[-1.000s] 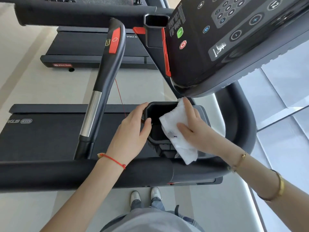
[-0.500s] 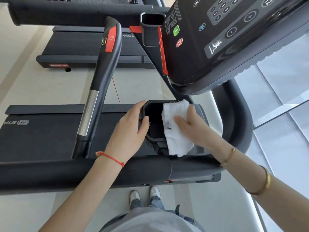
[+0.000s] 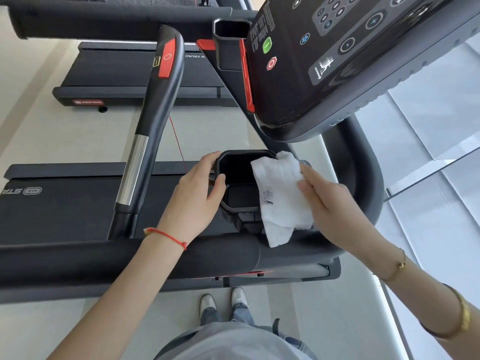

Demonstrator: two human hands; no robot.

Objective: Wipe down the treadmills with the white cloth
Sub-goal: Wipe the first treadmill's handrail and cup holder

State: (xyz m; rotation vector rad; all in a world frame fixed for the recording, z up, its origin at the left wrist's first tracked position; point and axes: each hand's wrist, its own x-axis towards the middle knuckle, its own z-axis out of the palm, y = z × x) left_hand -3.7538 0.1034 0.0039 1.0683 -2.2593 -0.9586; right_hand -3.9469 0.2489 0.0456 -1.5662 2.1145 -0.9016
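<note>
Seen from above, looking down past a grey shirt and two pale shoes (image 3: pixel 223 302) on a light floor. Black cup holder (image 3: pixel 235 178) of the near treadmill (image 3: pixel 65 209) as landmark, sitting under the tilted control console (image 3: pixel 337 61). Left hand (image 3: pixel 193 196) on the cup holder's left rim, fingers curled over the edge and thumb pressed against the side, gripping it; red string bracelet (image 3: pixel 166 233) on that wrist. White cloth (image 3: pixel 281 198) draped over the cup holder's right rim, upper corner bunched near the console, lower end hanging down onto the black front handrail (image 3: pixel 130 261) just below the holder; small printed label visible on the cloth. Right hand (image 3: pixel 330 206) to the right of the cup holder, fingers straight and held together, pressing flat on the cloth's right part; thin gold bracelet (image 3: pixel 397 266) at the wrist and wider gold bangle (image 3: pixel 462 315) further up the forearm. Left of the cup holder, an upright side handle (image 3: pixel 153 120) with a silver section and a red panel near its top. Beyond the cup holder, a second treadmill (image 3: pixel 135 74) with its own black belt. Green and red buttons on the console, above and right of the holder. Thin red cord (image 3: pixel 178 144) hanging just left of the cup holder.
</note>
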